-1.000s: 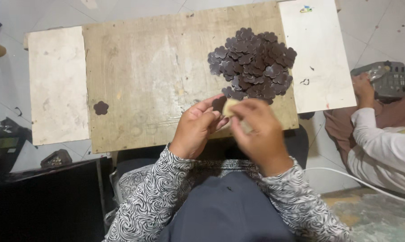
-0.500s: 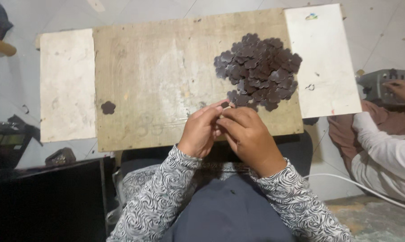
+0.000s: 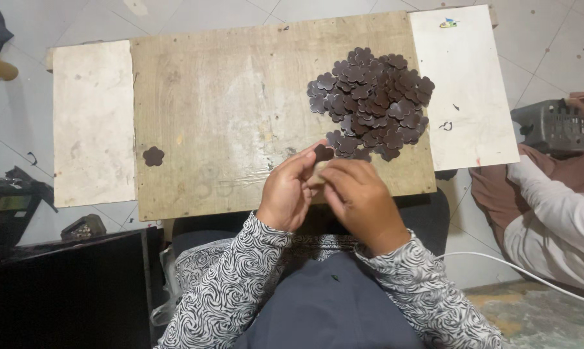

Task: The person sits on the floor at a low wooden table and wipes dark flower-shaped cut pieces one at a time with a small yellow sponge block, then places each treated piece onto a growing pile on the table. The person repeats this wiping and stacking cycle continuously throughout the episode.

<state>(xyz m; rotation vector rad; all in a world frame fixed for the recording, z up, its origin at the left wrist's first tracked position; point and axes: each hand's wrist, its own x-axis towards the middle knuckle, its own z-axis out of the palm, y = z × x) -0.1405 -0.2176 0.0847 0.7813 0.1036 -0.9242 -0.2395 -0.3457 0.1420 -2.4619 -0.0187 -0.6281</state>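
Both hands stay together at the bench (image 3: pixel 240 97) near edge. Left hand (image 3: pixel 291 194) now pinches a dark flower piece (image 3: pixel 323 153) upright; right hand (image 3: pixel 363 203) curls beside it. Pile (image 3: pixel 369 103) just beyond, unchanged.

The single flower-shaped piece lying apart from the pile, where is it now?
In the head view, the lone flower piece lies on the left part of the wooden board, near its left edge, apart from the pile of flower pieces and both hands.
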